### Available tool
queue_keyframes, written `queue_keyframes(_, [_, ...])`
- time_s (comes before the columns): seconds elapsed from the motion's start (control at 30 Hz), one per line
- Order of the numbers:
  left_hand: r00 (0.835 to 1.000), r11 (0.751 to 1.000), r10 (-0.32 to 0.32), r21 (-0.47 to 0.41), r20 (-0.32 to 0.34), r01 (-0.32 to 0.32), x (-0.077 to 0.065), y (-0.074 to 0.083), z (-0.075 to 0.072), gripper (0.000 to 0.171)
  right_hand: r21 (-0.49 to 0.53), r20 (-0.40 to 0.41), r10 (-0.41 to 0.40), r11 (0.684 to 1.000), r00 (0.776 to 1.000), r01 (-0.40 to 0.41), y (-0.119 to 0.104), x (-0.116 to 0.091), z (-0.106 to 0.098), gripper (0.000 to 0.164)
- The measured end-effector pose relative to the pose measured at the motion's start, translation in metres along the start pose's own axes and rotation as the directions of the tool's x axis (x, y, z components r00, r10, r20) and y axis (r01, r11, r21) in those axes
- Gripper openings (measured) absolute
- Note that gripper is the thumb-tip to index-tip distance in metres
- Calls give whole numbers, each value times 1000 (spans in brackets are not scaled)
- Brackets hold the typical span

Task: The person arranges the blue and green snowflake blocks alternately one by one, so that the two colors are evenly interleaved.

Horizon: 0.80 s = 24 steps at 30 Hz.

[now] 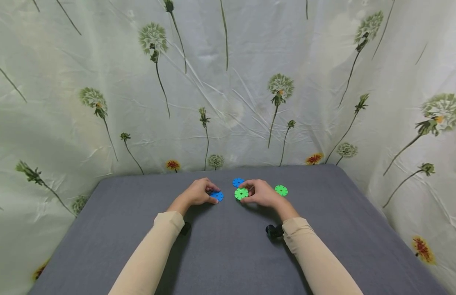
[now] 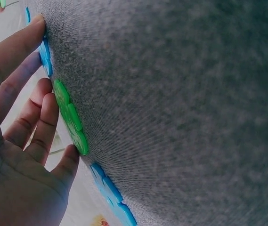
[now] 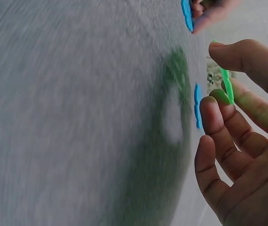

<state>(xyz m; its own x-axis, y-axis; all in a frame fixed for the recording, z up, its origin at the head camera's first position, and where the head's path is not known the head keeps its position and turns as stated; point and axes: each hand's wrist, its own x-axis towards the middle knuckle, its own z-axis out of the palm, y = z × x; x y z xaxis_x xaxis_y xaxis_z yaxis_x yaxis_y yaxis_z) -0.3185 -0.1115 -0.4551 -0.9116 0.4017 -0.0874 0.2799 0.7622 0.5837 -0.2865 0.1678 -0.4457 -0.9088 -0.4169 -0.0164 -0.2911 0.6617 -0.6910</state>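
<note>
My left hand point(image 1: 198, 192) pinches a blue notched building disc point(image 1: 217, 196) at its edges, thumb on the near side and fingers on the far side. The disc lies low at the cloth point(image 2: 45, 56). In the left wrist view, a green disc point(image 2: 70, 117) and another blue disc point(image 2: 112, 193) lie by the lower fingers; the hand hides them from the head view. My right hand point(image 1: 263, 192) holds a green disc point(image 1: 241, 194) between thumb and fingertips. That disc is raised above the table, its green-tinted shadow point(image 3: 176, 70) falling on the cloth.
A blue disc point(image 1: 238, 182) lies just beyond the held green one. Another green disc point(image 1: 281, 190) rests right of my right hand. Grey cloth point(image 1: 228, 254) covers the table, and a dandelion-print curtain point(image 1: 231, 82) hangs behind its far edge. A dark wrist camera point(image 1: 274, 230) sits at my right wrist.
</note>
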Motion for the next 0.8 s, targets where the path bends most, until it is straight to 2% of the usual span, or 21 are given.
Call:
queue_keyframes(0.33, [1000,1000,-6,3,3,6,0,0,0,36,5,39,-25,1000,999,25,-5,18,15,46])
queue_keyframes(0.8, [1000,1000,2,7,-3,-2,0,-1,1,36,-47,28,-43,998,999,44,-4,28,19,44])
